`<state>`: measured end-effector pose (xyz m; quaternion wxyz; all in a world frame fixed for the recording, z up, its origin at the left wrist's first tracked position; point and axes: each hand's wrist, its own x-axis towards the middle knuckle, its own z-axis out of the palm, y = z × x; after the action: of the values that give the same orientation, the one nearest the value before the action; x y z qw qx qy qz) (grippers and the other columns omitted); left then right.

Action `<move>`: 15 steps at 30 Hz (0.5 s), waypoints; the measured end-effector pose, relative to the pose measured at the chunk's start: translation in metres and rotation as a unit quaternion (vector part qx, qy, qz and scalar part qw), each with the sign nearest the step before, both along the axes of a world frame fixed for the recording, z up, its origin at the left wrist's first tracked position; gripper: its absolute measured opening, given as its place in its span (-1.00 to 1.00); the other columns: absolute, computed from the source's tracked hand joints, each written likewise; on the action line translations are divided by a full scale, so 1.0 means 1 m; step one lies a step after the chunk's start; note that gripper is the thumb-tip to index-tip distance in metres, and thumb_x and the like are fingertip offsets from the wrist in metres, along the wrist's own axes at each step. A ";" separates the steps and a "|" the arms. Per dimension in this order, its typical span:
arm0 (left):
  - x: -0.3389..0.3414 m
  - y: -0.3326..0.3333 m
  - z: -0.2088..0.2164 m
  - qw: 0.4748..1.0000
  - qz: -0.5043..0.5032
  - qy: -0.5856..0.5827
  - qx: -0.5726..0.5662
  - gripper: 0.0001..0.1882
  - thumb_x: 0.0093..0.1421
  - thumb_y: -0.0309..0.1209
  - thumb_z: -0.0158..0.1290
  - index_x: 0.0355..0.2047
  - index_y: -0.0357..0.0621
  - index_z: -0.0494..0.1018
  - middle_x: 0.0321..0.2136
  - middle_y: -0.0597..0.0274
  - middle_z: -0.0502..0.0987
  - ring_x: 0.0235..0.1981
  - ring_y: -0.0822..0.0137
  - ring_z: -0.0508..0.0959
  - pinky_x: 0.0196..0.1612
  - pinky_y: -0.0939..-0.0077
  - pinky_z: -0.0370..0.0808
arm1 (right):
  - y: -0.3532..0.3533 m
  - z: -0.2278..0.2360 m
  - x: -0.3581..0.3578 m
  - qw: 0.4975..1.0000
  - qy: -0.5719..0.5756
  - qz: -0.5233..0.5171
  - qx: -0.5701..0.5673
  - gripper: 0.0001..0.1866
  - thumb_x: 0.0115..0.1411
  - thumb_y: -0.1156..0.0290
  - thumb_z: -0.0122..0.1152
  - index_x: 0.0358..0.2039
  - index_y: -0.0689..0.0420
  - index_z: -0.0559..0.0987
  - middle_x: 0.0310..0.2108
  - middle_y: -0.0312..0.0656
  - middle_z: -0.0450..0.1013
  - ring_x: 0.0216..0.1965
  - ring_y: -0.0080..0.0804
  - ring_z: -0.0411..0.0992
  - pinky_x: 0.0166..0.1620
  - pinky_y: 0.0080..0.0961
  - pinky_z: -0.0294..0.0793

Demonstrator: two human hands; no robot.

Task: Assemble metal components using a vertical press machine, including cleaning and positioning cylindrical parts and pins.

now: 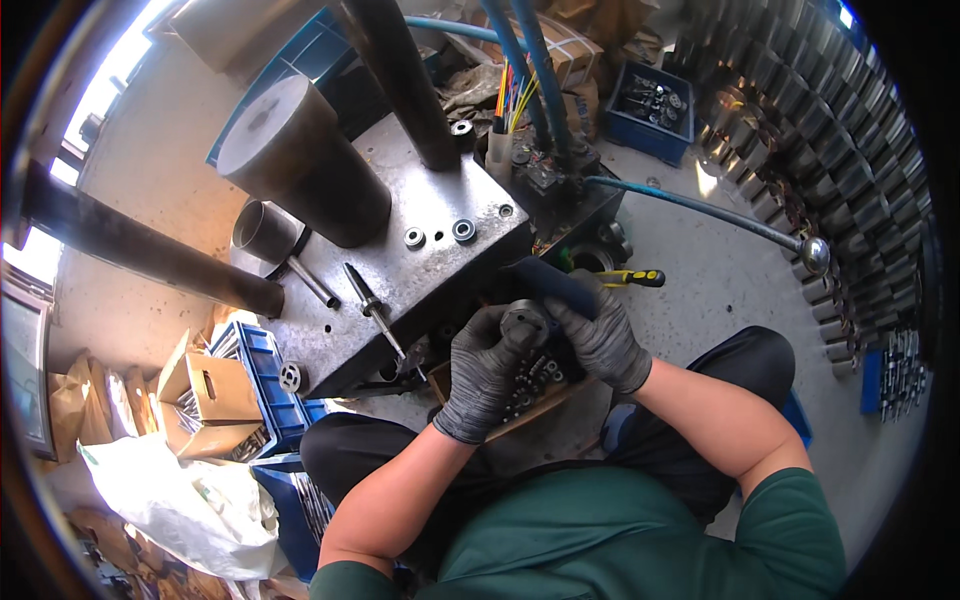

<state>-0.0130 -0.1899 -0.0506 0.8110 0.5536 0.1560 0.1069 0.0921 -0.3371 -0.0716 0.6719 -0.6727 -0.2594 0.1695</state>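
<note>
In left fingers [482, 328], a part-hidden metal disc [528, 317]; in right fingers [597, 322], a dark block [556, 286]

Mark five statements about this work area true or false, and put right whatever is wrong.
1. The left hand and the right hand are both gloved in grey. True.
2. The left hand holds nothing. False: it holds a round metal part.
3. The blue bin at the upper right of the picture holds metal parts. True.
4. The open cardboard box is on the person's right. False: the cardboard box is on the person's left.
5. The person's shirt is red. False: the shirt is dark green.
</note>
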 end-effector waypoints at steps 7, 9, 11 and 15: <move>-0.002 0.015 -0.040 0.951 -0.046 -0.042 -0.302 -0.57 0.42 -0.09 0.13 0.08 -0.16 0.49 -0.05 0.23 0.60 0.03 0.39 0.57 0.15 0.43 0.49 | 0.007 0.002 0.005 0.983 0.057 0.005 0.174 -0.47 0.38 0.25 0.28 0.26 0.20 0.40 0.02 -0.15 0.48 0.03 -0.40 0.46 0.18 -0.35 0.46; 0.001 0.005 -0.013 0.931 -0.079 -0.003 -0.356 -0.55 0.45 -0.10 0.06 0.18 -0.11 0.42 0.06 0.19 0.55 0.14 0.34 0.52 0.26 0.36 0.44 | 0.002 -0.003 0.001 0.989 -0.117 0.041 0.084 -0.40 0.34 0.23 0.32 0.30 0.19 0.36 0.08 -0.11 0.45 0.07 -0.32 0.45 0.20 -0.30 0.44; -0.008 0.001 -0.050 0.974 -0.076 0.023 -0.212 -0.54 0.45 -0.12 0.05 0.22 -0.11 0.39 0.12 0.15 0.51 0.18 0.32 0.50 0.29 0.35 0.42 | 0.009 -0.007 -0.004 0.954 -0.288 0.080 -0.001 -0.32 0.30 0.22 0.37 0.33 0.18 0.33 0.13 -0.07 0.42 0.11 -0.24 0.44 0.23 -0.25 0.42; -0.012 -0.003 -0.054 0.920 -0.086 0.078 -0.373 -0.38 0.45 -0.01 0.00 0.36 -0.11 0.24 0.29 0.11 0.37 0.28 0.17 0.42 0.41 0.19 0.34 | 0.011 -0.005 -0.005 0.958 -0.269 0.095 -0.024 -0.30 0.21 0.18 0.45 0.25 0.20 0.37 0.14 0.03 0.42 0.14 -0.07 0.45 0.21 -0.19 0.45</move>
<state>-0.0252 -0.1927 -0.1044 0.9503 0.2286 0.1987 -0.0727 0.0873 -0.3260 -0.0771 0.5415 -0.6819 -0.4890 0.0511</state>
